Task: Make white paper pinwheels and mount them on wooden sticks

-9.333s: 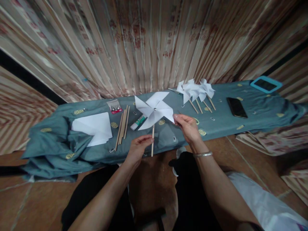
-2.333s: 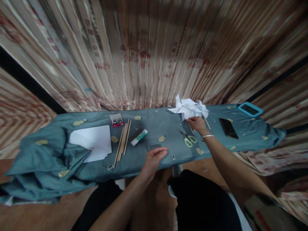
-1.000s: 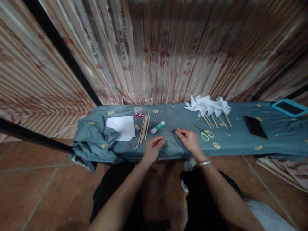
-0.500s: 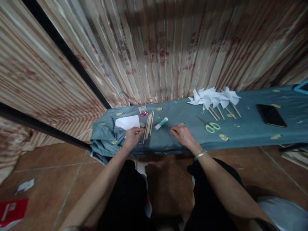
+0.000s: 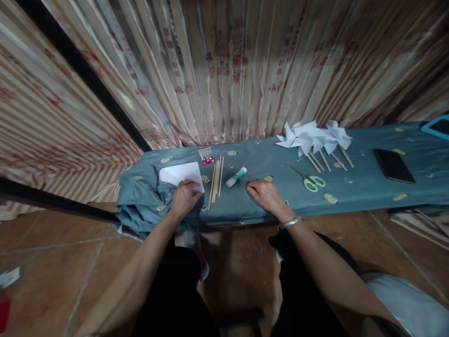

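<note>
The left hand [image 5: 184, 199] seems to be taking from the paper stack [image 5: 180, 172], its hold unclear, calling next for parting one sheet; the right hand [image 5: 267, 194] curls its fingers narrowly.

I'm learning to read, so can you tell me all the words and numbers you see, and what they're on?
No word or number can be read for certain.
Curtain: red marks like writing, too blurred.
Glue stick: label too small.
Small red box: print too small.
Blue-green cloth: little printed tags, too small.
</note>
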Demonstrator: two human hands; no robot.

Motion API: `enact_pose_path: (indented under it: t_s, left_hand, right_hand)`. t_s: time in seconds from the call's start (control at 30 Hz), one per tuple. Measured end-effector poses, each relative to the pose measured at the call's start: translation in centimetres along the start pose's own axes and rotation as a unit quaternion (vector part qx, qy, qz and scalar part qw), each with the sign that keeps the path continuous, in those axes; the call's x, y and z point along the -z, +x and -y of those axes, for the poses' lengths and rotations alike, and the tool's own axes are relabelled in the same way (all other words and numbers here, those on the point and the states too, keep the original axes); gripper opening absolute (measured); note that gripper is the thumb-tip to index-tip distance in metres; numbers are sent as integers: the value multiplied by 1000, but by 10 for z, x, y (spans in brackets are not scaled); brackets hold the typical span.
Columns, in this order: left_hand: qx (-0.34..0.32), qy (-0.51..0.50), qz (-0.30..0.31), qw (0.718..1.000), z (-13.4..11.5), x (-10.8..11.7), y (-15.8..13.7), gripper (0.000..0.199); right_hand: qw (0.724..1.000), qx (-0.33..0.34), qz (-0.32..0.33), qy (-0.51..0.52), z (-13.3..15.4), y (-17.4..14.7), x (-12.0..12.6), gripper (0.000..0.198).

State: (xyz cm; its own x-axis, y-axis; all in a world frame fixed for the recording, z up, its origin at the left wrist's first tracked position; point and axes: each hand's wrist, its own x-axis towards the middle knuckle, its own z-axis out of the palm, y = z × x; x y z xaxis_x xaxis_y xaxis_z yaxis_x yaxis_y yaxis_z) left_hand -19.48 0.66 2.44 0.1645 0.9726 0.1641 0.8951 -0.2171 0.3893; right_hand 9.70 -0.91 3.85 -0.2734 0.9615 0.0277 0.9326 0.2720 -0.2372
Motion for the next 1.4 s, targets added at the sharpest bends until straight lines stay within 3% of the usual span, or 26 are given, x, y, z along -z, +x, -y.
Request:
enact_pose_path:
  t_s: [0.2,0.4,0.67,1.0,1.4]
  left_hand:
    - [-33,64,-23,997,-8,-3,-3,25]
    - [-33,89,-2,996,-13,-2,-4,24]
    - [-50,69,4,996,-5,-1,-3,28]
    - [-2,45,-12,999,-6,5,-3,27]
    - [-31,35,-14,999,-1,-2,-2,19]
  right_hand:
    - [1000,6,-15,24,-2,-2,-5,24]
    - [998,25,-37,46,-5,-7,-10,22]
    - [996,38,-32,69,-11,-7,-11,23]
    - [997,41,-18,69,-12,-4,-8,21]
    - [997,41,-17,63,-12,-4,-7,21]
